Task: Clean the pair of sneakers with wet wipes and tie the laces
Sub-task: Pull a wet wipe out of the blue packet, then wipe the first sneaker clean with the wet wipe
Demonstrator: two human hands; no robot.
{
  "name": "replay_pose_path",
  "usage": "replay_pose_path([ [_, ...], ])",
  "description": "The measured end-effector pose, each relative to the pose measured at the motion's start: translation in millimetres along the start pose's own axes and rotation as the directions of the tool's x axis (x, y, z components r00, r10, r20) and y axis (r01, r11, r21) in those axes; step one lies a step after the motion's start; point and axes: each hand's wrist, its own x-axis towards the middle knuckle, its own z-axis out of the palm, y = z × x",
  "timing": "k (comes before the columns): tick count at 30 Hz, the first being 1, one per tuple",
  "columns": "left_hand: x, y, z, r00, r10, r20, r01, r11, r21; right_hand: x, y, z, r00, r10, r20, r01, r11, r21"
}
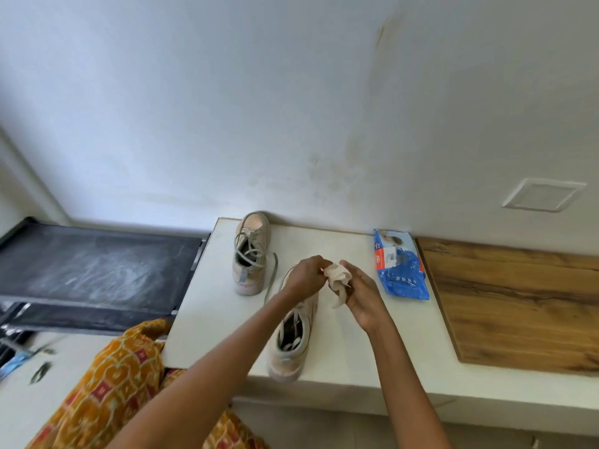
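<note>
From the head view I see both hands raised over the white table, working one crumpled wet wipe between them. My read of the left hand: its grip is pinching the wipe's upper edge with curled fingertips. The right hand has its grip curled round the wipe's lower part, a loose tail of it hanging below the fingers. The wipe looks greyish-beige, bunched rather than flat. Directly beneath the hands stands the near sneaker, upright, heel toward me, mouth open; I can see laces lying loose inside it. The far sneaker stands upright near the wall, just left of the hands, apart from the near one, its laces untied and one end trailing down onto the table. The blue wipes pack lies flat to the right of the hands, near the wooden board; I cannot tell whether its flap is open, nor what remains inside. A dark rack shelf sits to the left.
</note>
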Motion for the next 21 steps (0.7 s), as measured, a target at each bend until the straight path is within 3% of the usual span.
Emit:
replay_pose_path([
  [3, -26.4, -11.9, -18.4, 0.996, 0.066, 0.055, -0.068, 0.997, 0.030, -21.6, 6.5, 13.6, 1.000, -0.012, 0.004, 0.012, 0.995, -0.099],
  [6, -57.1, -24.4, -30.3, 0.992, 0.007, -0.124, -0.016, 0.997, -0.073, -39.5, 20.3, 22.8, 0.994, -0.076, -0.076, 0.065, 0.989, -0.134],
  [8, -80.2, -37.6, -32.0, 0.968, -0.080, -0.239, 0.069, 0.996, -0.053, -48.1, 30.7, 26.7, 0.976, -0.141, -0.166, 0.124, 0.986, -0.107],
  [12, -117.2, -57.3, -22.1, 0.955, -0.254, -0.154, 0.258, 0.966, 0.006, -57.3, 49.6, 33.4, 0.925, -0.179, -0.336, 0.192, 0.981, 0.005],
  [15, -133.6, -57.6, -11.8, 0.931, -0.329, -0.157, 0.312, 0.942, -0.124, -63.9, 61.9, 38.3, 0.910, -0.181, -0.373, 0.180, 0.983, -0.038],
  [18, -142.4, -47.2, -10.5, 0.918, -0.250, -0.306, 0.206, 0.964, -0.169, -70.8, 76.8, 43.5, 0.891, -0.210, -0.403, 0.162, 0.975, -0.151],
  [21, -145.6, -37.7, -10.4, 0.943, -0.131, -0.306, 0.127, 0.991, -0.031, -74.4, 89.2, 47.0, 0.882, -0.180, -0.436, 0.152, 0.983, -0.100],
])
